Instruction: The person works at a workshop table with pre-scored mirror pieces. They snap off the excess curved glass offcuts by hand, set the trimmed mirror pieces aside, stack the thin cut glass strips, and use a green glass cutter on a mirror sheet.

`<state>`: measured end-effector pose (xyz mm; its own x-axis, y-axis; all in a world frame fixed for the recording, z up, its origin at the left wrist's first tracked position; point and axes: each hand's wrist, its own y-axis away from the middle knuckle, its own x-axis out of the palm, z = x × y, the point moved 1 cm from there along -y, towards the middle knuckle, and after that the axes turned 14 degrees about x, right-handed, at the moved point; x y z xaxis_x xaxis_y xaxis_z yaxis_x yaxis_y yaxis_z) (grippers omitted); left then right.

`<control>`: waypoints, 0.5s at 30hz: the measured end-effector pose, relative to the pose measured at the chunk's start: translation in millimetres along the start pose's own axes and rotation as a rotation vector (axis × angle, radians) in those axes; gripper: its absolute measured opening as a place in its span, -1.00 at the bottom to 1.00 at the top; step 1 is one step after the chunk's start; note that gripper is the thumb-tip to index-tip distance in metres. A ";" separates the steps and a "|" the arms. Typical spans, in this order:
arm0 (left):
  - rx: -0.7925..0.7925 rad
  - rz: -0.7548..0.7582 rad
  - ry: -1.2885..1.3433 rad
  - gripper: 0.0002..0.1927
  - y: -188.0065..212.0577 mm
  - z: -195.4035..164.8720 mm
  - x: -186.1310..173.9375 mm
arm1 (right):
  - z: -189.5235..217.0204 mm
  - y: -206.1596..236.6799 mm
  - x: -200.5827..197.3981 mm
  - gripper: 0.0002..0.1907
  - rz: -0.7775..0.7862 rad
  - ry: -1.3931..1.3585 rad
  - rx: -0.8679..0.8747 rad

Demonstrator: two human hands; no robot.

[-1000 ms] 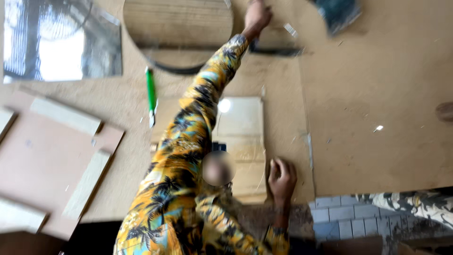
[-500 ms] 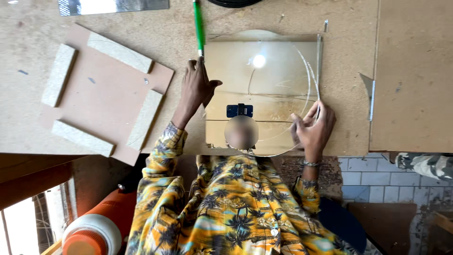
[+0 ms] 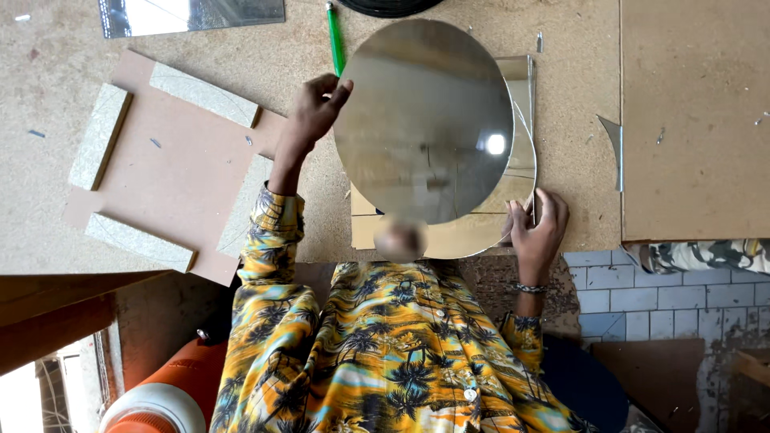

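Note:
A round mirror [image 3: 423, 120] is tilted above a square mirror sheet [image 3: 521, 88] that lies on the chipboard workbench [image 3: 561, 32]. My left hand [image 3: 314, 108] pinches the round mirror's upper left rim. My right hand [image 3: 539, 228] curls over the lower right edge of the square sheet, at the bench's near edge. The sheet shows curved score lines beside the disc. A blurred reflection shows in the sheet's lower part, under the disc.
A green pen-like tool [image 3: 335, 40] lies past my left hand. A brown board with pale strips [image 3: 172, 164] sits to the left, another mirror piece [image 3: 192, 14] at top left, a raised board [image 3: 694, 120] to the right, a glass offcut [image 3: 613, 148] beside it. An orange cylinder [image 3: 172, 393] stands below.
A second ago my left hand reached far out to the round mirror. Half a second ago both hands were on the square sheet. Now the round mirror is held over that sheet.

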<state>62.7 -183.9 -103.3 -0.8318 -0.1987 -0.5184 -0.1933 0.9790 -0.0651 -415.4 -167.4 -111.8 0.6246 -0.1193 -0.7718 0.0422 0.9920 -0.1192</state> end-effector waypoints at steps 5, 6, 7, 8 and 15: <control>0.129 -0.261 0.771 -0.83 -8.5 -17.0 29.1 | -5.6 14.1 3.7 -0.56 -0.081 -0.004 -0.096; 0.147 -0.292 0.802 -0.85 -11.6 -18.5 28.4 | -5.6 13.6 4.9 -0.60 -0.096 -0.049 -0.079; 0.102 -0.326 0.841 -0.85 -18.3 -18.8 23.8 | -5.6 12.3 5.7 -0.63 -0.111 -0.092 -0.064; 0.056 -0.365 0.880 -0.86 -25.5 -18.3 15.3 | -5.1 11.0 6.7 -0.67 -0.122 -0.135 -0.054; 0.267 -0.817 1.184 -0.78 -137.8 -20.6 -46.7 | -4.7 8.3 9.1 -0.56 -0.176 -0.049 -0.139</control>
<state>117.5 -310.5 -52.6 -0.4984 -0.4828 0.7201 -0.8204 0.5311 -0.2118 -413.0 -160.5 -122.8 0.6545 -0.2847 -0.7004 0.0481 0.9402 -0.3372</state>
